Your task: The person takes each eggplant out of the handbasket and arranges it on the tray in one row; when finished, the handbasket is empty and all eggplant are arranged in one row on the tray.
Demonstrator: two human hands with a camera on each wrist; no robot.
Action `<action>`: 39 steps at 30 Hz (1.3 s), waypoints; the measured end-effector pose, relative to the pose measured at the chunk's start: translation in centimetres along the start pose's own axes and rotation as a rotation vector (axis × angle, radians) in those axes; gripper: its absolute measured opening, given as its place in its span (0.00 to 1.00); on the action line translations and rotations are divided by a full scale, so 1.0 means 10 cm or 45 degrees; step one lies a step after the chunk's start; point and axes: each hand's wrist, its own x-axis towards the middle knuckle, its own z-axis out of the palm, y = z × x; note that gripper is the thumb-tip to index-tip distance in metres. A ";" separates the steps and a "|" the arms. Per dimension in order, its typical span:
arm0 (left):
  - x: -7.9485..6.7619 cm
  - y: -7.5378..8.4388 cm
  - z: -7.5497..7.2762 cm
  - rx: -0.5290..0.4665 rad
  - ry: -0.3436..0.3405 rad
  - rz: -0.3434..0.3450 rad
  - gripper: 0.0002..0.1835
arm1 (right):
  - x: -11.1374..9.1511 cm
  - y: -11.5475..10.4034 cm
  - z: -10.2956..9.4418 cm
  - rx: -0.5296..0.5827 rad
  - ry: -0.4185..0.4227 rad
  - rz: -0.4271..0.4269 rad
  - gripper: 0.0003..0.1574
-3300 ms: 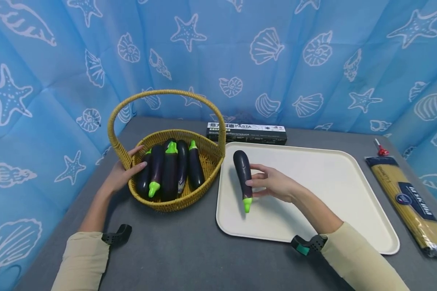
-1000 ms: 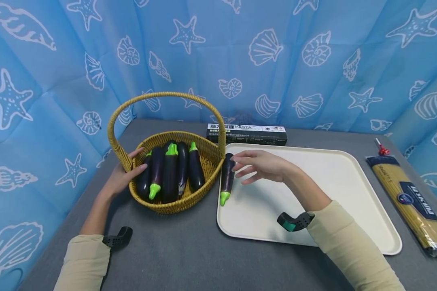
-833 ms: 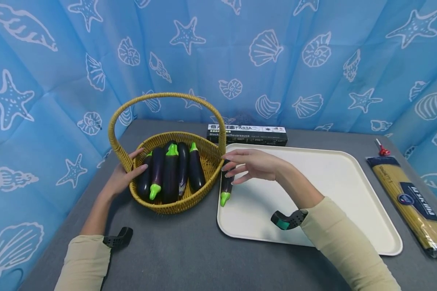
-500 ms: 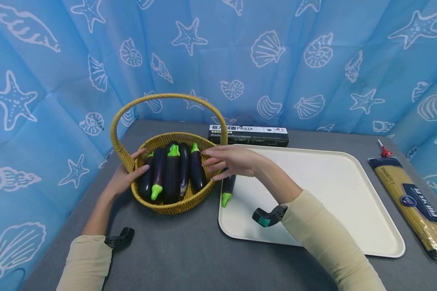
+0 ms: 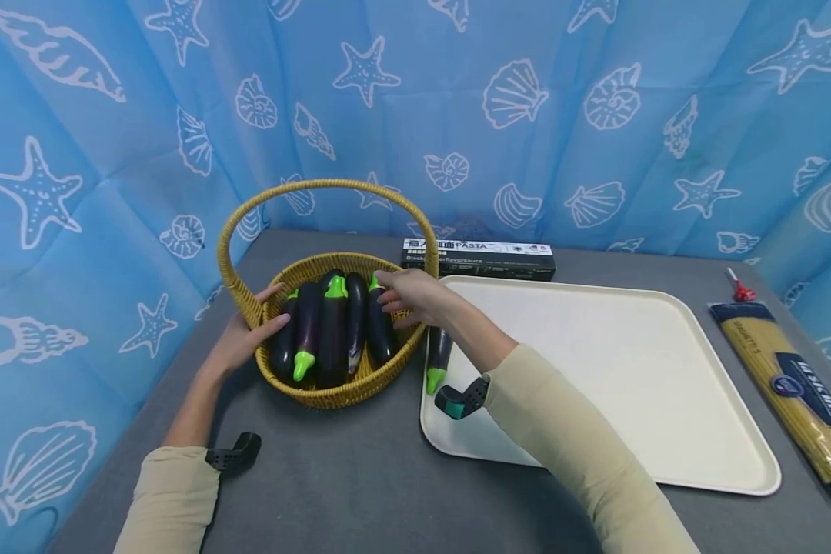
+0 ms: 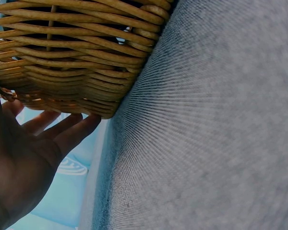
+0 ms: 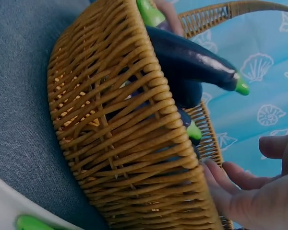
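A wicker basket (image 5: 339, 398) with a tall arched handle stands left of centre, with several dark eggplants in it. My left hand (image 5: 238, 342) grips its left side, thumb over the rim. In the left wrist view the left fingers (image 6: 77, 133) touch the woven wall. Over the basket's right rim reaches my right hand (image 5: 418, 296), fingers spread around the green cap of the rightmost eggplant (image 5: 381, 331). The right wrist view shows a gap between thumb and fingers, holding nothing. Another eggplant (image 5: 439, 350) lies on the cream tray (image 5: 595, 369), partly hidden by my right hand.
Behind the tray stands a black pasta box (image 5: 485, 265). A spaghetti pack (image 5: 782, 385) lies to the right, with a small red-wrapped item (image 5: 743, 292) beyond it. A blue shell-patterned curtain (image 5: 415, 115) hangs behind the grey table (image 5: 332, 477).
My right hand set an eggplant on the tray's left edge and let go. It then moved left, over the basket's rim to the rightmost eggplant. My left hand stayed on the basket.
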 end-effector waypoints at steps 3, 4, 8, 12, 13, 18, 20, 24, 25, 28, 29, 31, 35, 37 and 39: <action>0.01 0.00 0.00 -0.013 -0.004 -0.002 0.36 | 0.08 -0.02 0.02 -0.013 0.080 0.041 0.34; 0.01 0.00 0.00 -0.017 -0.005 -0.003 0.36 | 0.10 -0.02 0.02 -0.012 0.098 0.049 0.34; 0.01 0.00 0.00 -0.021 -0.010 -0.005 0.36 | 0.20 -0.01 0.03 0.004 0.140 0.071 0.35; 0.02 0.00 0.00 -0.028 -0.017 -0.005 0.36 | 0.24 0.00 0.03 0.001 0.155 0.088 0.32; 0.02 0.00 0.00 -0.026 -0.017 -0.005 0.36 | 0.24 0.00 0.03 -0.004 0.157 0.090 0.32; 0.02 0.00 -0.01 -0.012 -0.012 -0.009 0.36 | 0.25 0.00 0.04 -0.088 0.170 0.097 0.28; 0.01 0.00 0.00 -0.008 -0.009 -0.010 0.36 | 0.26 0.00 0.05 -0.143 0.169 0.107 0.26; -0.01 0.01 0.01 0.003 -0.010 -0.009 0.36 | 0.28 0.02 0.06 -0.192 0.164 0.129 0.26; -0.01 0.01 0.02 0.006 -0.010 -0.008 0.36 | 0.28 0.02 0.06 -0.196 0.158 0.130 0.26; -0.02 0.02 0.02 0.009 -0.009 -0.015 0.35 | 0.29 0.05 0.07 -0.207 0.122 0.141 0.25; -0.02 0.02 0.03 0.009 -0.008 -0.018 0.36 | 0.30 0.06 0.07 -0.220 0.108 0.142 0.26; -0.01 0.02 0.03 0.007 -0.007 -0.025 0.36 | 0.31 0.07 0.07 -0.251 0.084 0.145 0.27; -0.01 0.02 0.02 0.000 -0.007 -0.034 0.36 | 0.33 0.09 0.09 -0.336 0.044 0.155 0.29; 0.00 0.01 0.01 -0.003 -0.007 -0.037 0.36 | 0.33 0.09 0.11 -0.381 0.028 0.166 0.30; 0.00 0.00 0.01 -0.005 -0.008 -0.039 0.36 | 0.33 0.09 0.14 -0.437 0.025 0.177 0.33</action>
